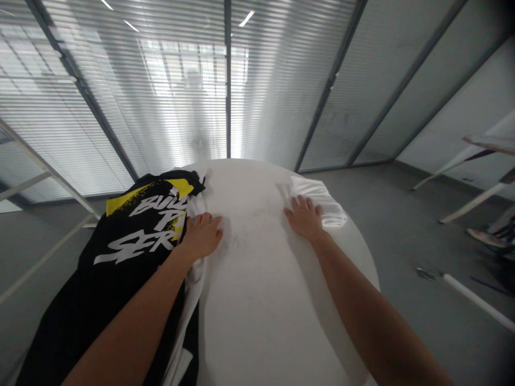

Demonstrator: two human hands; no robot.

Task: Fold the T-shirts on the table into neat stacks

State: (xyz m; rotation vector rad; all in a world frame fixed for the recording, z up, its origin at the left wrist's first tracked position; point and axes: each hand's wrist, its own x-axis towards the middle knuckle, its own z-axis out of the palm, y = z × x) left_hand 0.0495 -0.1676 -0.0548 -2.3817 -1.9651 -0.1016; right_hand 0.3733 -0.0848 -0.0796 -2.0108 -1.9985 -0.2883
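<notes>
A black garment [132, 225] with yellow and white lettering drapes over the left side of the white table [253, 279]. Some white cloth [196, 281] shows along its right edge, partly under it. My left hand [202, 235] lies at that edge, fingers stretched out, resting by the cloth and the tabletop. On the right, a folded white cloth [322, 201] sits near the table's rim. The spread fingers of my right hand [304, 217] touch the near left part of this cloth, palm down. Neither hand grips anything.
Glass panels with blinds [269, 80] stand behind the table. A white metal frame [48, 171] is at the left. To the right are another table's legs [470, 203], a white pole [478, 303] on the grey floor and a shoe [488, 238].
</notes>
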